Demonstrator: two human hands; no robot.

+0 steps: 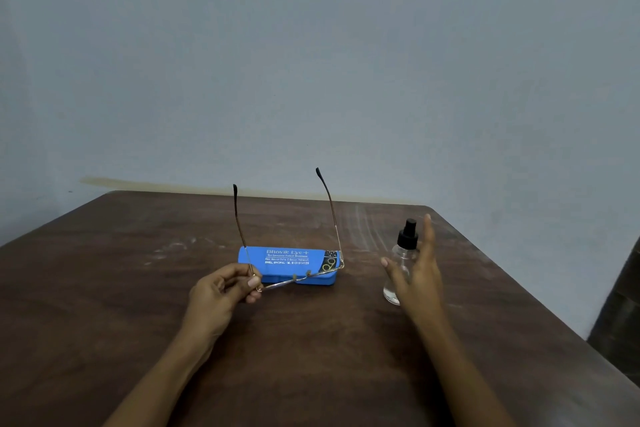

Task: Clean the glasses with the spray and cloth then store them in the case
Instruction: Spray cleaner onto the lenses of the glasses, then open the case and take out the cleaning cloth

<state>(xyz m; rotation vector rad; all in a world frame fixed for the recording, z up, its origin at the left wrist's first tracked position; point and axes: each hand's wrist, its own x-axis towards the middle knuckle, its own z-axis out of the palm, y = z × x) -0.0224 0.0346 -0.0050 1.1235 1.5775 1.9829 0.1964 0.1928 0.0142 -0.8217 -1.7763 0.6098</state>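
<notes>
My left hand (pixel 221 291) pinches thin gold-framed glasses (pixel 301 277) at their left hinge, lenses toward me, both temple arms pointing up and away. Just behind them a closed blue glasses case (pixel 287 258) with white lettering lies on the brown wooden table (pixel 138 270). At the right stands a clear spray bottle (pixel 401 253) with a black nozzle. My right hand (pixel 417 270) is beside and partly in front of it, fingers spread and straight, not closed around it. No cloth is in view.
The table's far edge runs along a plain grey-blue wall (pixel 311 62). Its right corner is rounded, and a dark object (pixel 620 315) stands off the table at the right edge of view.
</notes>
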